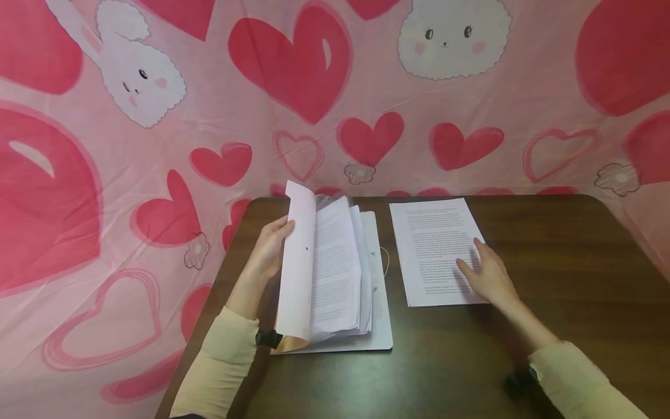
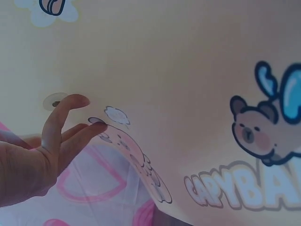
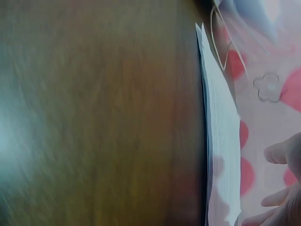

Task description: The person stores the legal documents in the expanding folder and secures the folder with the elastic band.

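A document folder [image 1: 295, 273] lies at the left of the table, its front cover raised and bent upright. My left hand [image 1: 269, 247] holds that cover by its left edge. In the left wrist view, fingers lie against the outer side, which is printed with a cartoon capybara [image 2: 254, 132] and lettering. Inside the folder are several printed sheets [image 1: 335, 267], some in clear sleeves. To the right, a stack of printed paper [image 1: 434, 250] lies flat. My right hand [image 1: 489, 276] hovers at the stack's right edge, thumb and fingers spread apart.
The dark wooden table [image 1: 445, 361] runs back to a pink cloth [image 1: 377, 75] with hearts and rabbit faces. A thin elastic loop [image 1: 386, 261] sticks out from the folder's right side, between folder and stack.
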